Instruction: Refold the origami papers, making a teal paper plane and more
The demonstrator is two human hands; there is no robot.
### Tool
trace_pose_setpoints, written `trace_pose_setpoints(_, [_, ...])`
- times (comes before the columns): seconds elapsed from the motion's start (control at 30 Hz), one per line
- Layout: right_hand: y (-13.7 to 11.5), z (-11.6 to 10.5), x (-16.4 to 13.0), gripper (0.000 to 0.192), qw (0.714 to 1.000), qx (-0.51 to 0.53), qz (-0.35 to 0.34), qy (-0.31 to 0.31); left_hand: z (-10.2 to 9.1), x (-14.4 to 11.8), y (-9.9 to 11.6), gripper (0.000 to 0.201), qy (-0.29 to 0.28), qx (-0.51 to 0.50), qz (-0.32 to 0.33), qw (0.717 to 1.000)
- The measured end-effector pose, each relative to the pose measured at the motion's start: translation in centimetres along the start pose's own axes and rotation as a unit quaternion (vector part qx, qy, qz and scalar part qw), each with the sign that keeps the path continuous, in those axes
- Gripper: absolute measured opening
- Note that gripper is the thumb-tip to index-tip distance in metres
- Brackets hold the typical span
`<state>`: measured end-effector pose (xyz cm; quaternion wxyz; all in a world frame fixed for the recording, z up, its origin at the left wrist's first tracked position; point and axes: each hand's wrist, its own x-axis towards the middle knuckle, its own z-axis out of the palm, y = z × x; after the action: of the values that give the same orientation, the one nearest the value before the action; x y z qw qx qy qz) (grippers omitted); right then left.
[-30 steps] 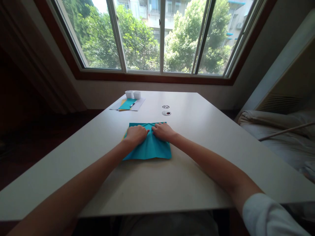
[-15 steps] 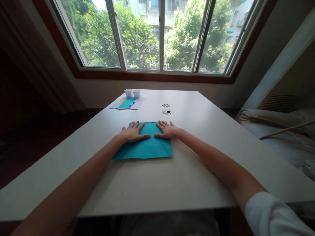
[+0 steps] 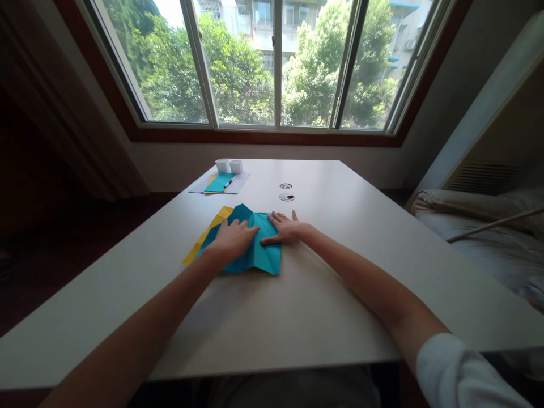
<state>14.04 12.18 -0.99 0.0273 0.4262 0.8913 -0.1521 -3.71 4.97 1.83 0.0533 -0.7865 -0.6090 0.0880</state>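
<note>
A creased sheet of turquoise paper point(image 3: 267, 262) lies on the table in front of me, buckled up into a ridge near its middle. Yellow paper point(image 3: 206, 237) shows along its left side; whether it is a second sheet or the reverse of the same one I cannot tell. My left hand point(image 3: 236, 241) is on the left half, fingers bent and closed on the raised turquoise paper, thumb towards the ridge. On the right half my right hand point(image 3: 288, 228) lies flat with fingers spread, pressing the paper to the table.
Two white cups point(image 3: 229, 166) stand at the far left of the white table point(image 3: 340, 226). Beside them a pen point(image 3: 230, 181) lies on turquoise, yellow and white sheets. Two round discs point(image 3: 287, 196) lie beyond my hands. A couch point(image 3: 459, 226) is to the right.
My left hand has gone from flat and spread to bent fingers on the paper. The turquoise paper has buckled up, its right edge shifted left, and yellow now shows at left. My right hand stays flat.
</note>
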Motion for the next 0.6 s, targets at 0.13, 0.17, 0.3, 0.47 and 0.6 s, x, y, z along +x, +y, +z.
trace_pose_setpoints(0.13, [-0.6, -0.2, 0.3, 0.102, 1.000, 0.006, -0.014, 0.013, 0.2, -0.5, 0.5, 0.044, -0.024, -0.033, -0.051, 0.998])
trace_pose_setpoints(0.17, [-0.6, -0.2, 0.4, 0.101, 1.000, 0.007, -0.017, 0.016, 0.4, -0.5, 0.3, 0.045, -0.026, -0.044, -0.060, 0.997])
trace_pose_setpoints(0.3, [-0.9, -0.1, 0.7, 0.098, 0.999, 0.001, -0.026, 0.023, 0.9, 0.0, -0.9, 0.053, -0.038, -0.102, -0.106, 0.988])
trace_pose_setpoints(0.47, [-1.8, -0.3, 0.2, 0.088, 0.993, -0.020, -0.080, 0.079, 1.8, 0.6, -4.1, 0.083, -0.061, -0.130, -0.161, 0.976])
trace_pose_setpoints(0.6, [-2.0, -1.0, -1.7, 0.079, 0.987, -0.029, -0.118, 0.109, 3.0, 0.9, -9.2, 0.103, -0.076, -0.155, -0.177, 0.969])
